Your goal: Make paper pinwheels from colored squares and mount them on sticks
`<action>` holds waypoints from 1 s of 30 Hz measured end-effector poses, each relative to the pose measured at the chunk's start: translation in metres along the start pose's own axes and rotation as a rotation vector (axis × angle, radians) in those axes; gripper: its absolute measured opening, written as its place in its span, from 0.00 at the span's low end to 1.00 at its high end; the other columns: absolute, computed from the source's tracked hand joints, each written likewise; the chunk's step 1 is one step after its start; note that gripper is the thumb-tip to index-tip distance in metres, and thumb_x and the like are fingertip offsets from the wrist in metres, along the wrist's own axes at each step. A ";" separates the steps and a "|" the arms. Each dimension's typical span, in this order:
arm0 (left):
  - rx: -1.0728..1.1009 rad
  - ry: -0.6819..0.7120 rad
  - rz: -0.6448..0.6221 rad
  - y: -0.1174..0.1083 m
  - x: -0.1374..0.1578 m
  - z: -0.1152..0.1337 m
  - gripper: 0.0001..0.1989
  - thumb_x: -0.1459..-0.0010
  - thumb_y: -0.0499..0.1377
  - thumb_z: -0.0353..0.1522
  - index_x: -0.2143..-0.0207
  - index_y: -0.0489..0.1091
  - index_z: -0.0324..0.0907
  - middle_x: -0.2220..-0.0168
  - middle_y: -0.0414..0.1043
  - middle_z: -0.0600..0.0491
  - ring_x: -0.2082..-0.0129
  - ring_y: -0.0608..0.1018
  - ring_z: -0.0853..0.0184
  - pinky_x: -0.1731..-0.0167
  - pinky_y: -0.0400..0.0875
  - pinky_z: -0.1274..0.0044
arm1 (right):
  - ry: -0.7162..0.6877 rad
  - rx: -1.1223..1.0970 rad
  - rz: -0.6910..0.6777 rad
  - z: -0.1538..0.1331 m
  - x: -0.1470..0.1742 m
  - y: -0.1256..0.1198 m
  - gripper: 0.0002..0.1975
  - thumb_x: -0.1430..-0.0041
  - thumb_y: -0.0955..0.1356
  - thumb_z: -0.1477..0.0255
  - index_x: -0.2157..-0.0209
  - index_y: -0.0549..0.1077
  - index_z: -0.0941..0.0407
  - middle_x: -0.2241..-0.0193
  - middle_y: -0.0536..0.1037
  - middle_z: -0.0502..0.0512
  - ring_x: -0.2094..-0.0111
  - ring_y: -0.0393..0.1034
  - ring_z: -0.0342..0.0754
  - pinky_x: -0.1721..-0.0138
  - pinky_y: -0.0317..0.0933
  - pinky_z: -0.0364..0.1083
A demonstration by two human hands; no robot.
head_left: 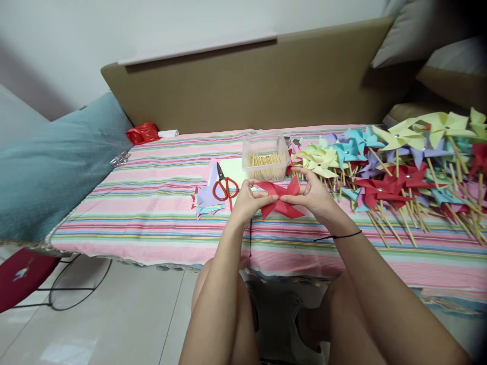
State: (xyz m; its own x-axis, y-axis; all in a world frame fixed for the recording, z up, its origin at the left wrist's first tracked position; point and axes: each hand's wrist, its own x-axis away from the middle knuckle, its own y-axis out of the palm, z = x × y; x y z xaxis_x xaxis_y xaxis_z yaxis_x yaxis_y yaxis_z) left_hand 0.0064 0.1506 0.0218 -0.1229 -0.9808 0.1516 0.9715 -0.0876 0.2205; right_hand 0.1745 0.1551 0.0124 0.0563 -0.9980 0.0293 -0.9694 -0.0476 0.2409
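A red paper pinwheel (279, 199) is held up between both hands, its blades folded in toward the middle. My left hand (250, 202) pinches it from the left, thumb at the centre. From the right, my right hand (314, 196) grips it, its thumb also near the centre. No stick shows on this pinwheel. Just beyond the hands stands a clear plastic box (266, 152) with many short wooden sticks (264, 159) in it. Left of my left hand, red-handled scissors (225, 185) lie on coloured paper pieces (209, 196).
Many finished pinwheels (380, 190) in red, yellow, blue and purple are heaped on the right. Striped cloth (133, 203) covers the seat. A red plastic bag (143, 134) lies at the back left, near a teal cushion (64, 162). A red stool (26, 276) stands on the floor.
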 end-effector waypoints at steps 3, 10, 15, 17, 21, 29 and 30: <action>0.010 -0.007 -0.029 0.001 0.001 0.002 0.29 0.62 0.71 0.35 0.60 0.58 0.42 0.77 0.74 0.55 0.77 0.76 0.69 0.72 0.67 0.77 | -0.006 0.013 0.019 0.001 0.000 0.000 0.41 0.72 0.80 0.74 0.53 0.63 0.52 0.81 0.76 0.42 0.80 0.73 0.47 0.73 0.69 0.48; -0.070 0.015 0.026 0.001 -0.001 -0.001 0.32 0.68 0.71 0.28 0.60 0.59 0.42 0.80 0.70 0.61 0.78 0.75 0.70 0.74 0.65 0.80 | 0.016 0.032 0.013 0.003 -0.002 0.000 0.44 0.72 0.79 0.73 0.50 0.60 0.53 0.79 0.76 0.44 0.78 0.74 0.50 0.68 0.70 0.53; -0.107 0.044 0.093 0.003 -0.001 0.002 0.32 0.66 0.70 0.28 0.61 0.56 0.43 0.80 0.68 0.63 0.80 0.73 0.72 0.76 0.65 0.81 | 0.036 0.035 -0.026 0.004 0.000 -0.001 0.44 0.66 0.78 0.69 0.47 0.57 0.52 0.75 0.80 0.48 0.73 0.77 0.52 0.64 0.70 0.53; -0.109 0.057 0.115 0.004 -0.001 0.002 0.31 0.66 0.70 0.29 0.61 0.56 0.43 0.80 0.68 0.63 0.80 0.72 0.73 0.76 0.65 0.81 | 0.028 0.026 -0.018 0.005 0.000 0.000 0.43 0.64 0.78 0.68 0.47 0.56 0.52 0.73 0.80 0.50 0.70 0.78 0.52 0.63 0.71 0.53; -0.113 0.069 0.102 0.003 -0.002 0.000 0.31 0.65 0.70 0.30 0.61 0.55 0.43 0.80 0.68 0.63 0.80 0.72 0.74 0.76 0.65 0.81 | 0.012 0.001 0.028 0.007 0.000 0.004 0.44 0.66 0.78 0.69 0.47 0.56 0.52 0.73 0.80 0.51 0.70 0.78 0.53 0.64 0.71 0.53; -0.096 0.023 0.032 0.003 -0.002 -0.002 0.35 0.63 0.70 0.31 0.55 0.54 0.42 0.79 0.71 0.61 0.81 0.72 0.73 0.78 0.65 0.81 | -0.021 -0.003 0.098 0.008 -0.001 0.004 0.45 0.68 0.79 0.69 0.48 0.56 0.52 0.76 0.80 0.49 0.73 0.77 0.51 0.68 0.72 0.51; -0.100 0.025 0.037 0.003 -0.002 -0.002 0.35 0.64 0.70 0.30 0.55 0.54 0.42 0.79 0.71 0.61 0.82 0.72 0.73 0.77 0.65 0.81 | -0.021 0.003 0.089 0.008 -0.001 0.004 0.44 0.68 0.79 0.69 0.48 0.56 0.52 0.76 0.80 0.49 0.73 0.77 0.52 0.68 0.72 0.51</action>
State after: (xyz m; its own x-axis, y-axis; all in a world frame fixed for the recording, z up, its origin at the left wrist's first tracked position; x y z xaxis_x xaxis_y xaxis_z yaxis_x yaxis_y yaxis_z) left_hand 0.0098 0.1518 0.0202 -0.0823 -0.9875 0.1340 0.9908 -0.0666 0.1177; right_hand 0.1689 0.1551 0.0054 -0.0346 -0.9989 0.0304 -0.9709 0.0408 0.2358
